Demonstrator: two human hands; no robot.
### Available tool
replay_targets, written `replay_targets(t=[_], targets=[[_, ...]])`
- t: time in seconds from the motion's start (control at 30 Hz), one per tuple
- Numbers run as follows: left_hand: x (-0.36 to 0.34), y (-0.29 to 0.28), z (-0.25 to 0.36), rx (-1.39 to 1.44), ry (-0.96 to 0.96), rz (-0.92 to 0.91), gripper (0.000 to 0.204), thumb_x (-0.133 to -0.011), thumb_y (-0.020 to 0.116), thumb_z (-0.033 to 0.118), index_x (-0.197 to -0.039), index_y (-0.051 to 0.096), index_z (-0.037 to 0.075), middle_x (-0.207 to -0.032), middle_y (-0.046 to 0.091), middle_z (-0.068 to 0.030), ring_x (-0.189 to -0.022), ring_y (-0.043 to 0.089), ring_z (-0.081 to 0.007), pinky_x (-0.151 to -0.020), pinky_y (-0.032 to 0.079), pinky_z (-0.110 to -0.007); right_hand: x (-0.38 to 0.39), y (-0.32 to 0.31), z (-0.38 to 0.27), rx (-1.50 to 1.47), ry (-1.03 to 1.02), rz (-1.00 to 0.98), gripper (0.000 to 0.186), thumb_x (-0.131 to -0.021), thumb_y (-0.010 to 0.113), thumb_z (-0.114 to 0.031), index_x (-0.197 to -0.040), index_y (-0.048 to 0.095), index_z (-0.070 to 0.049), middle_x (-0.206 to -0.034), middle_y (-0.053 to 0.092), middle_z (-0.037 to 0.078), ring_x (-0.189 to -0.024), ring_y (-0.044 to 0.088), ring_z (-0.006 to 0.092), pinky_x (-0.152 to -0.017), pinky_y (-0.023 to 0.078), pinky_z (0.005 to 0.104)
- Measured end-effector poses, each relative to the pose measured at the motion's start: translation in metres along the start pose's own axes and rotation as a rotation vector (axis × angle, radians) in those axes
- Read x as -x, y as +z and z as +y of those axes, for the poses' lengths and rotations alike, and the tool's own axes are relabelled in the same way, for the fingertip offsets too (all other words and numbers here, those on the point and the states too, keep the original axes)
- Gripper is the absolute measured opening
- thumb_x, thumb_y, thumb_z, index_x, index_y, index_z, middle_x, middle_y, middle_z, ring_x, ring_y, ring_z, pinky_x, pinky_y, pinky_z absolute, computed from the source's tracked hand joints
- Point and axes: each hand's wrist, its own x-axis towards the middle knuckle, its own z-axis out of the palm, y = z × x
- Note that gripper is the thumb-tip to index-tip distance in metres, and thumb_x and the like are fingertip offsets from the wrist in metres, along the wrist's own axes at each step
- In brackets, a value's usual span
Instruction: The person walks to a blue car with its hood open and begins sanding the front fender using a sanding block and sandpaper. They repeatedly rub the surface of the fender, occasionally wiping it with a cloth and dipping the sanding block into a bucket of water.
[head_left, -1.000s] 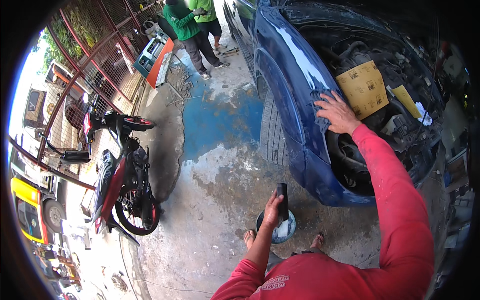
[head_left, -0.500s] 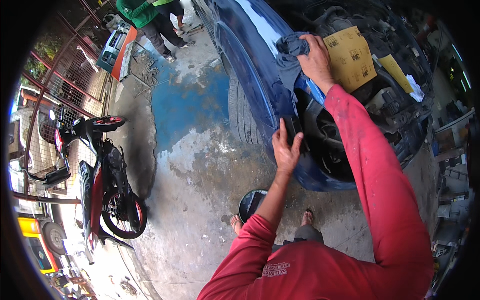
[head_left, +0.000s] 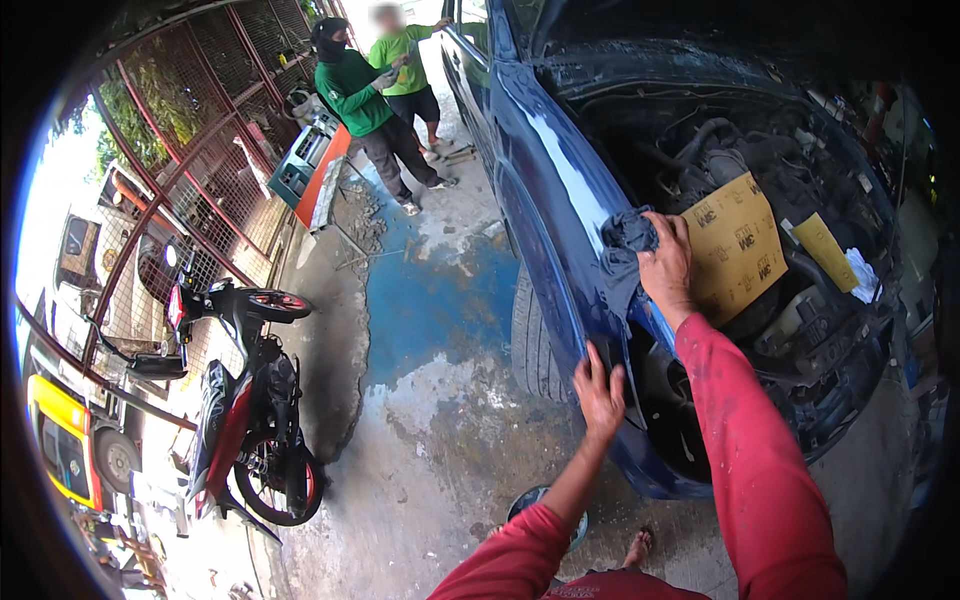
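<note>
My right hand [head_left: 667, 262] grips a crumpled dark grey rag [head_left: 628, 230] on the upper edge of a blue car fender [head_left: 545, 205]. Lower down, at the fender's front part, my left hand [head_left: 601, 400] presses its fingers around a dark block [head_left: 600, 352]. The hand covers part of that block, so its full shape is hidden. Beside my right hand, a tan sheet of sandpaper [head_left: 735, 250] lies over the edge of the open engine bay. Whitish patches run along the fender's top.
A smaller yellowish sheet [head_left: 824, 255] and a white crumpled piece [head_left: 862, 275] lie on the engine bay. A bucket [head_left: 527, 496] stands by my feet. The front tyre [head_left: 537, 345] is below the fender. Two people in green [head_left: 360, 95] stand beyond; a motorcycle [head_left: 235, 420] is parked left.
My view has tilted up, so the scene sits lower and the two people show more fully. Both hands stay at the fender, with the rag still in my right hand.
</note>
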Motion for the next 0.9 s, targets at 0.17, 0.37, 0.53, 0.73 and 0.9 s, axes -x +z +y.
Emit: replay_targets(t=[0.17, 0.37, 0.53, 0.73, 0.9], targets=[[-0.028, -0.007, 0.003, -0.016, -0.027, -0.068, 0.080, -0.107, 0.067, 0.042, -0.172, 0.035, 0.009, -0.145, 0.051, -0.0324, -0.134, 0.051, -0.0489, -0.118, 0.039, -0.055, -0.006, 0.001, -0.008, 0.036, 0.008, -0.089, 0.055, -0.077, 0.086, -0.002, -0.128, 0.066, -0.006, -0.128, 0.060, 0.018, -0.121, 0.062, 0.0413, -0.105, 0.053, 0.0492], [-0.100, 0.005, -0.011, 0.096, -0.118, -0.024, 0.085, -0.102, 0.073, 0.047, -0.171, 0.038, 0.010, -0.141, 0.056, -0.0338, -0.130, 0.053, -0.0500, -0.115, 0.042, -0.053, -0.013, -0.008, -0.023, 0.141, 0.069, -0.250, 0.083, -0.071, 0.100, -0.032, -0.138, 0.054, -0.011, -0.131, 0.057, 0.021, -0.119, 0.064, 0.0459, -0.102, 0.056, 0.0533], [-0.018, 0.002, 0.005, 0.096, -0.110, -0.046, 0.086, -0.103, 0.072, 0.046, -0.173, 0.034, 0.012, -0.142, 0.054, -0.0304, -0.132, 0.052, -0.0479, -0.118, 0.040, -0.051, -0.024, -0.005, -0.019, 0.178, 0.104, -0.245, 0.073, -0.080, 0.093, -0.031, -0.137, 0.052, -0.011, -0.131, 0.058, 0.025, -0.119, 0.065, 0.0488, -0.099, 0.056, 0.0548], [-0.188, 0.000, -0.020, 0.227, -0.169, -0.143, 0.085, -0.102, 0.073, 0.049, -0.169, 0.041, 0.009, -0.138, 0.056, -0.0327, -0.128, 0.053, -0.0495, -0.113, 0.042, -0.053, -0.021, 0.002, -0.016, 0.222, 0.128, -0.204, 0.065, -0.089, 0.085, -0.027, -0.142, 0.053, -0.007, -0.135, 0.060, 0.029, -0.120, 0.064, 0.0518, -0.100, 0.056, 0.0555], [-0.046, 0.011, -0.024, 0.062, -0.110, -0.106, 0.082, -0.104, 0.071, 0.042, -0.172, 0.035, 0.012, -0.146, 0.052, -0.0307, -0.137, 0.049, -0.0480, -0.120, 0.037, -0.054, -0.020, -0.001, -0.013, 0.194, 0.117, -0.224, 0.071, -0.090, 0.085, -0.023, -0.155, 0.054, -0.017, -0.137, 0.059, 0.028, -0.119, 0.066, 0.0505, -0.099, 0.057, 0.0546]])
